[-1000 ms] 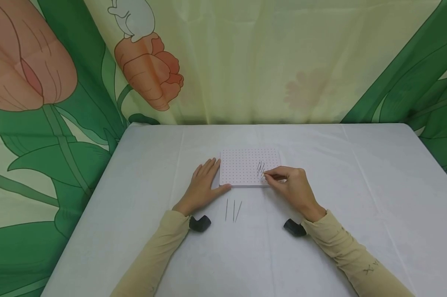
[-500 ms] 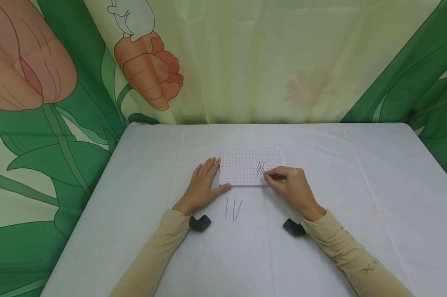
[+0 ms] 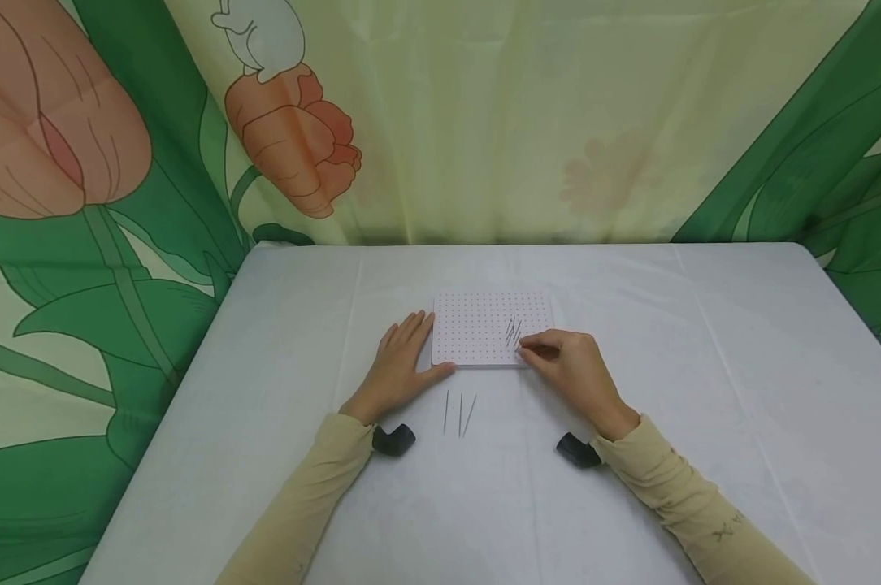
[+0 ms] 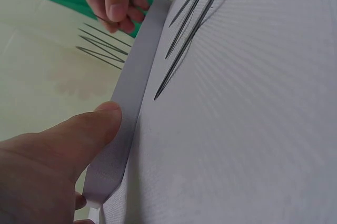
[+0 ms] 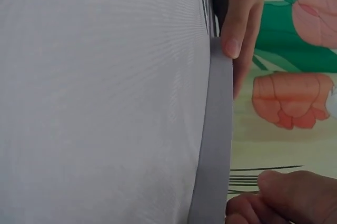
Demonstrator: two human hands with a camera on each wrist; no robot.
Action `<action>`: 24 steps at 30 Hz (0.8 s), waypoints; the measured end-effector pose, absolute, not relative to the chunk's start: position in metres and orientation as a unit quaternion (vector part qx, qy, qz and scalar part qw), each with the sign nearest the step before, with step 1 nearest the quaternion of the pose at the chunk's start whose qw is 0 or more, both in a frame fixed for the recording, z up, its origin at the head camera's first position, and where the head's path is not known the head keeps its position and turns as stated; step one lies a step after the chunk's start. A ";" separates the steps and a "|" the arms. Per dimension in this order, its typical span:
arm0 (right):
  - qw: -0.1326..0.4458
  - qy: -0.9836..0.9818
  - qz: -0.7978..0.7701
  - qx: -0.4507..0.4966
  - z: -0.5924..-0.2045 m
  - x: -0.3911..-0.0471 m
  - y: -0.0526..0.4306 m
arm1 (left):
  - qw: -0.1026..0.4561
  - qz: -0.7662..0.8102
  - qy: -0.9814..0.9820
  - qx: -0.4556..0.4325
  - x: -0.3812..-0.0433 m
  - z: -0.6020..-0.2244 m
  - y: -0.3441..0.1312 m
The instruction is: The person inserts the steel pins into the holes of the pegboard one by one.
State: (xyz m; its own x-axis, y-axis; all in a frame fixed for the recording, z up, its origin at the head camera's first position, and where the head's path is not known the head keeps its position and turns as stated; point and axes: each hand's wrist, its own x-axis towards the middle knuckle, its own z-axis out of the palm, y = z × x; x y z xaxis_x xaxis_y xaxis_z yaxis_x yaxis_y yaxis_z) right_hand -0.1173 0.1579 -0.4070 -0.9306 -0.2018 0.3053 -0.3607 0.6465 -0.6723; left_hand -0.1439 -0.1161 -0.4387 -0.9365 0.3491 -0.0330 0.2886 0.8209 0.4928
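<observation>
White board lies edge against outspread left hand; right hand pinches a needle.

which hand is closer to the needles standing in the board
Right. The right hand has its fingertips right at the standing needles; the left hand is farther off, at the board's left edge.

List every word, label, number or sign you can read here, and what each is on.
Dark hand-drawn marks on the right sleeve: one resembles an "X"; the rest is too small and blurred to read.
No other lettering or numbers are visible.
</observation>
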 end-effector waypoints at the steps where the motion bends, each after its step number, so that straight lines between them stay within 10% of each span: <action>1: 0.100 -0.906 0.382 0.153 -0.407 -0.117 0.158 | 0.059 0.249 0.952 0.168 -0.144 -0.438 -0.116; 24: 0.025 -0.924 0.293 0.243 -0.399 -0.092 0.125 | 0.056 0.249 0.952 0.166 -0.141 -0.436 -0.115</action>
State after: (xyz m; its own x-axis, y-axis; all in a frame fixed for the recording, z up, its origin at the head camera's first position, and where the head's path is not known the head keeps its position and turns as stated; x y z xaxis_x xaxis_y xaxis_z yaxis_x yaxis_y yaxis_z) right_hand -0.0919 0.1253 -0.3989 -0.8805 -0.4349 0.1885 -0.4640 0.7097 -0.5301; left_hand -0.1409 -0.1145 -0.4360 -0.9382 0.3452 -0.0247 0.2890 0.8207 0.4929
